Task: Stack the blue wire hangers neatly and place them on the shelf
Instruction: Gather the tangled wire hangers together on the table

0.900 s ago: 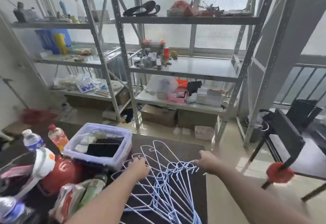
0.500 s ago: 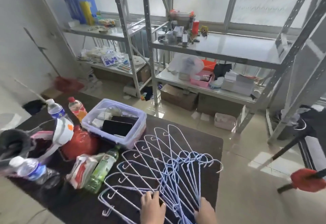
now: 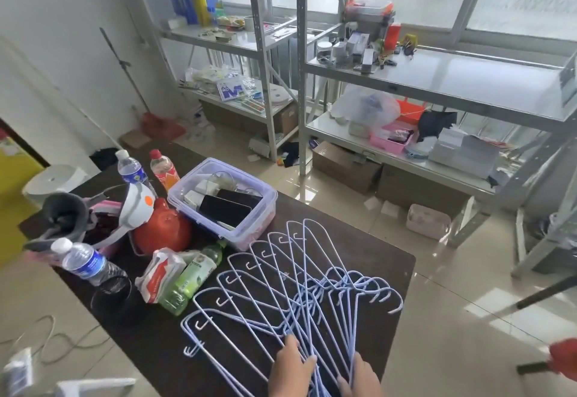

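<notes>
- Lying fanned out on the dark table (image 3: 384,259): blue hangers (image 3: 299,290), hooks bunched toward the table's right edge, shoulder ends spread left toward the clutter.
- Left hand (image 3: 288,371) at bottom edge, on top of the hangers' near ends. Fingers (image 3: 292,345) curl down over several wires, wires running out from under the fingertips toward the far side.
- Right hand (image 3: 362,379) just beside it, on the right-hand wires of the fan. Fingers bent over them, a few wires passing between the two hands. Whether the thumb closes underneath, can't tell; hand is cut off by the frame.
- Both hands touch the hangers at the near end only; hook ends lie well apart from the fingers.
- Hangers not stacked yet, still splayed, overlapping at the hook side.
- Left of the fan: green bottle (image 3: 190,281) lying down, just beside the outer hangers; white-red packet (image 3: 159,271) touching it.
- Clear bin (image 3: 249,209) with dark slabs inside sits past the fan's far tips, near but not clearly touching.
- Red round thing (image 3: 162,231) and water bottles (image 3: 84,262) further left.
- Metal shelf (image 3: 443,78) stands across the floor beyond the table, well apart from the hangers.
</notes>
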A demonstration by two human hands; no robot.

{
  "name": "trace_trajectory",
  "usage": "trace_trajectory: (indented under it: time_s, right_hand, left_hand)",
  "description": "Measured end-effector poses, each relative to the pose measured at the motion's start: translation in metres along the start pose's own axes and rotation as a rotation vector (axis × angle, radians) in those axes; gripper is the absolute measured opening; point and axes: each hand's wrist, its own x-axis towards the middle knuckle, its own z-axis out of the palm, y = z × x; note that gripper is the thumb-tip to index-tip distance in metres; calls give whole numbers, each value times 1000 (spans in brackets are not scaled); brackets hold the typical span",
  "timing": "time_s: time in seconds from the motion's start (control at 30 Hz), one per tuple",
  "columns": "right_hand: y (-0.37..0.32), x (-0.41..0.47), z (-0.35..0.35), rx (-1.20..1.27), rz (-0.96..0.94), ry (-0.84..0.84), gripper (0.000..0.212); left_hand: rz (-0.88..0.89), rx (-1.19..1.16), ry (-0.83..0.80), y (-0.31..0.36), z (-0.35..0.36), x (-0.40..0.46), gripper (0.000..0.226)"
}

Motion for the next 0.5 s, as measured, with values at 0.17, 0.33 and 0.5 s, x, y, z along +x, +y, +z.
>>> trace_trajectory:
  time_s: [0.17, 0.33, 0.5]
  right_hand:
    - [6, 0, 0, -14, -52, 57, 64]
    - [7, -6, 6, 43, 42, 200, 55]
    - [12, -1, 11, 221, 46, 359, 42]
  left_hand:
    - [5, 87, 39, 9, 5, -6, 32]
    - [13, 169, -16, 16, 5, -4, 33]
    - [72, 288, -5, 28, 10, -1, 32]
